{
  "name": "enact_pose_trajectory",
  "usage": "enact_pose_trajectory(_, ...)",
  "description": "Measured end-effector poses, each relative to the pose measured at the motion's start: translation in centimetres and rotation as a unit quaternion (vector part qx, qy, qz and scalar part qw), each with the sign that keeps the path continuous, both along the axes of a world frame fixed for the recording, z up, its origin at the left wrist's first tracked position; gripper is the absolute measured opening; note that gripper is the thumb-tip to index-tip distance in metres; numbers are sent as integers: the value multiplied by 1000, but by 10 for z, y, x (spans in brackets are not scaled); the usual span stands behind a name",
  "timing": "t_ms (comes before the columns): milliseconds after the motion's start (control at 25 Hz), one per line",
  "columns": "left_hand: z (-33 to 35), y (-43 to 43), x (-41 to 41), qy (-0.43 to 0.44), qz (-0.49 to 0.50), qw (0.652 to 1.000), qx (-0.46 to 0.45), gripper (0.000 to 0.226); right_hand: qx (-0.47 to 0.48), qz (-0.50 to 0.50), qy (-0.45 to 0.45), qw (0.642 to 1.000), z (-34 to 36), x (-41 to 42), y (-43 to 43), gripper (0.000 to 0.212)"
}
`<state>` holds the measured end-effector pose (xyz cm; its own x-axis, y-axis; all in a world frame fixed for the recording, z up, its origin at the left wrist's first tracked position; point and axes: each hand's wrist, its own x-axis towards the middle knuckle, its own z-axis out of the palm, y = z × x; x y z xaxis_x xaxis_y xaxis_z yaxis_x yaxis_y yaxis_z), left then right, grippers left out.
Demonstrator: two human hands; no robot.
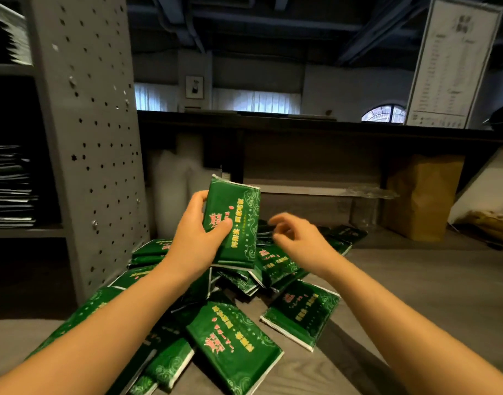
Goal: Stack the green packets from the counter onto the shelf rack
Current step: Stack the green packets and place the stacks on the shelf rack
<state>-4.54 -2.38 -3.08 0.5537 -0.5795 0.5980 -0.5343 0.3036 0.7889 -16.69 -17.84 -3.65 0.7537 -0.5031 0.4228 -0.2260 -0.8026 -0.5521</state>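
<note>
Bare forearms reach in from the bottom edge over a loose heap of glossy green foil packets with gold and pink print (233, 337). The heap sprawls across the grey wood-grain surface (415, 280) at the foot of the grey perforated-metal shelf rack (85, 138). Above the heap the person's left hand (196, 232) grips an upright green packet (236, 206), thumb across its printed face and fingers curled behind its left edge. Pale layered edges beneath it hint at more than one packet, though I cannot tell how many. Just beside it hovers the right hand (298, 238), fingers loosely curled and apparently holding nothing, but it is blurred. As I judge the risks, the slick wrappers could let a held packet slide out of a one-handed grip, and pulling from the overlapping heap could send others skidding across the surface. At left the rack's shelves are dark and cut off. The flat dark stacks (10, 186) on them cannot be identified, so free room there is unknown. Packets behind the hands are hidden.
</note>
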Motion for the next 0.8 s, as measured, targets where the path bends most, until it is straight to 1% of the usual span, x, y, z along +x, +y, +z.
enact_pose_trajectory(80,-9,5,4,21,24,999,-6,29,-74,6,134,988,-21,2,-5,49)
enact_pose_trajectory(120,-13,7,7,33,32,999,-4,29,-97,10,181,979,-28,3,-6,58)
enact_pose_trajectory(200,-20,11,12,68,29,997,7,30,-103,21,234,967,-35,2,-7,73)
enact_pose_trajectory(280,-20,14,15,95,28,995,4,30,-82,31,243,966,-37,-1,-7,78)
enact_pose_trajectory(360,-18,15,17,111,27,993,-4,30,-86,37,222,971,-39,-5,-6,73)
enact_pose_trajectory(440,-18,15,18,121,27,992,-12,31,-114,45,182,976,-40,-8,-6,62)
enact_pose_trajectory(600,-20,17,15,123,33,992,-8,34,-90,63,37,993,-34,-14,-6,21)
enact_pose_trajectory(640,-20,18,14,120,34,992,-5,34,-93,63,-1,994,-32,-15,-5,15)
enact_pose_trajectory(720,-21,19,10,113,34,993,0,35,-97,56,-71,991,-29,-18,-1,17)
enact_pose_trajectory(800,-21,20,6,102,30,994,7,36,-77,57,-149,984,-23,-18,8,21)
